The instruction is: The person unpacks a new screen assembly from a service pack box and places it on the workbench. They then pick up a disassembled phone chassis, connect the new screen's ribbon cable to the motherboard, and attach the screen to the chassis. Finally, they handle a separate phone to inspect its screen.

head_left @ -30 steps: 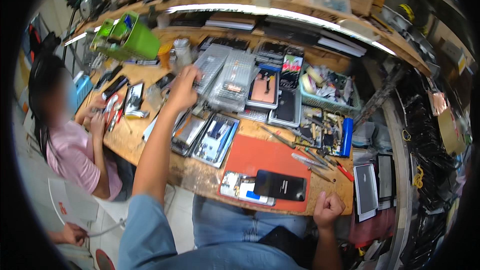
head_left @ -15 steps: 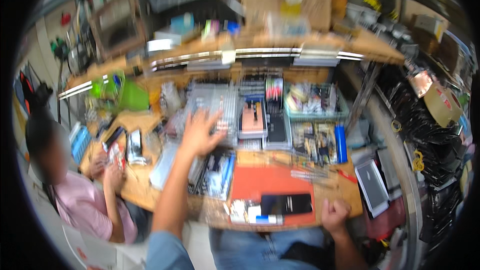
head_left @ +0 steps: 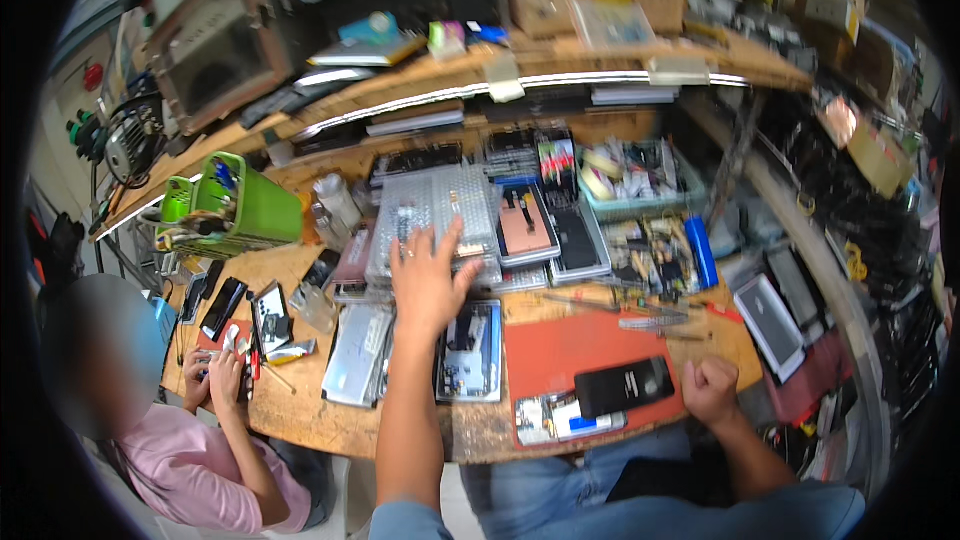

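Note:
My left hand (head_left: 430, 285) reaches forward with its fingers spread, over the near edge of a stack of clear plastic trays (head_left: 425, 200); I cannot tell whether the fingertips touch it. Nothing shows in its grasp. At the right of the table my right hand (head_left: 710, 390) is curled into a fist. Beside that fist lies a black phone (head_left: 625, 387) on an orange-red mat (head_left: 555, 340). An opened phone with bare inner parts (head_left: 545, 420) lies partly under it. Below my left hand are an opened tablet (head_left: 470, 350) and silver flat panels (head_left: 355, 350).
A person in a pink shirt (head_left: 215, 460) handles small parts at the left. A green basket (head_left: 255, 210) stands behind them. Tablets (head_left: 525, 225), a teal tray of parts (head_left: 645, 190), a blue cylinder (head_left: 700, 250) and tweezers (head_left: 655, 322) fill the bench. A wooden shelf (head_left: 420, 90) overhangs the back.
The view has shifted and become sharper. My left hand remains spread over the plastic trays, now nearer their front edge. My right hand stays a fist beside the mat.

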The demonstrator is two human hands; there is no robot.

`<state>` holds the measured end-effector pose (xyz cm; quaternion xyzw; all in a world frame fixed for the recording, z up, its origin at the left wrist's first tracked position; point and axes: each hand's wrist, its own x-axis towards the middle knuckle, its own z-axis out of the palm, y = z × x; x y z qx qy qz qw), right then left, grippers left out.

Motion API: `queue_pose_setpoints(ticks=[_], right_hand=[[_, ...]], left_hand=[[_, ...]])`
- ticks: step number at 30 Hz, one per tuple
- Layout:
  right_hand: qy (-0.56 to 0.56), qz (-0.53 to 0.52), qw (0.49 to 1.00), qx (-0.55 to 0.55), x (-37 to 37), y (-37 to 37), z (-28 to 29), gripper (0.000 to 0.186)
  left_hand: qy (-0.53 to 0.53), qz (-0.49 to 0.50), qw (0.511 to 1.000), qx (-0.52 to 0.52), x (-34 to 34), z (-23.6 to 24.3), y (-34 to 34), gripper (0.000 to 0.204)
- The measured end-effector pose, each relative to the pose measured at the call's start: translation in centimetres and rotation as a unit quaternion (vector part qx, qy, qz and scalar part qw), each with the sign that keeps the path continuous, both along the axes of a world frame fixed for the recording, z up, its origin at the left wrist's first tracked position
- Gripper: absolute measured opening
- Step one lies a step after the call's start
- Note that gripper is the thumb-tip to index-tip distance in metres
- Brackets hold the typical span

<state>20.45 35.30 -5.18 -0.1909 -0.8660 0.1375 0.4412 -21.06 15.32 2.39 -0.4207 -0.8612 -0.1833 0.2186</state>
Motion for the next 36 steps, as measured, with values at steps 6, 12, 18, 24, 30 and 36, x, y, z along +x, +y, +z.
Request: queue_pose_setpoints(ticks=[6, 12, 18, 24, 30, 36], right_hand=[[0.012, -0.046, 0.999, 0.015, 0.5, 0.3, -0.4, 0.045], [0.003, -0.032, 0.999, 0.031, 1.1, 0.3, -1.6, 0.045], [0.016, -0.002, 1.000, 0.000, 1.3, 0.4, -1.5, 0.045], [0.004, 0.047, 0.999, -0.016, 1.0, -0.4, -0.2, 0.045], [0.037, 0.060, 0.997, 0.031, 1.3, 0.3, -0.3, 0.046], [0.014, 0.037, 0.999, 0.011, 0.8, 0.7, -0.2, 0.045]], left_hand=[[0.019, -0.020, 0.996, 0.080, 0.2, -0.7, 0.8, 0.070], [0.022, -0.034, 0.996, 0.078, 1.5, -0.4, -0.9, 0.064], [0.009, -0.029, 0.996, 0.084, 1.3, -0.8, -0.4, 0.065], [0.047, 0.015, 0.997, 0.053, 1.9, 0.1, -1.3, 0.064], [0.037, 0.009, 0.998, 0.053, 1.9, -0.2, 0.0, 0.068], [0.025, 0.009, 0.999, 0.044, 2.0, -0.1, 0.5, 0.064]])
